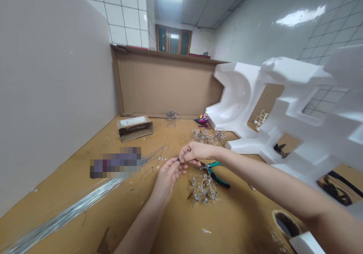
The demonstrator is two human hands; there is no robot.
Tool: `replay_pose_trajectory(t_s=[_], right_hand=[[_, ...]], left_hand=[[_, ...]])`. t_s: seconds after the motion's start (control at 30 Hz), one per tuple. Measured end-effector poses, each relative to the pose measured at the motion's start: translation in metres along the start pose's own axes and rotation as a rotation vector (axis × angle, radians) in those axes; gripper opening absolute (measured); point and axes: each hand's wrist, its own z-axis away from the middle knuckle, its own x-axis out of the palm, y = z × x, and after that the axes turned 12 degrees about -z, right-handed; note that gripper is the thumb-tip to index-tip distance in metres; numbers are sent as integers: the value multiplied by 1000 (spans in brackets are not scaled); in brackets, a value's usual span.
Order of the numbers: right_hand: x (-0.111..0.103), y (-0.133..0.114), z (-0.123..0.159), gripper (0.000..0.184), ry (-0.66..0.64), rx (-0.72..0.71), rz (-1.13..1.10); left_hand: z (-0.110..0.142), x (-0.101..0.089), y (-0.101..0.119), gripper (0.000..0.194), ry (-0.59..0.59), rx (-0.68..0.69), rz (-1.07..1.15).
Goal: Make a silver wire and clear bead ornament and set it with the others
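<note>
My left hand [168,175] and my right hand [195,151] meet over the middle of the table, fingertips pinched together. A small dark piece [178,160] shows between them; it is too small to name. Just right of the fingers lie pliers [217,174] with green and black handles, partly hidden by my right hand. Below the pliers is a tangled heap of bent silver wire pieces [204,190]. Small clear beads [161,158] are scattered to the left of my fingers, near the ends of thin wires [151,157].
A long bundle of straight silver wires [70,205] crosses the left side. An open cardboard box [136,129] stands behind it. More bent wire heaps [208,136] and a colourful ball-like object [202,119] lie farther back. White foam packing [297,114] walls the right; a cardboard panel [167,85] the back.
</note>
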Motion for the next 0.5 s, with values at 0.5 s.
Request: replay_pose_trajectory(t_s=[0.5], right_hand=[[19,41,11,14,11,-66,-311]], left_hand=[[-7,-7,2,6,143,-80,359]])
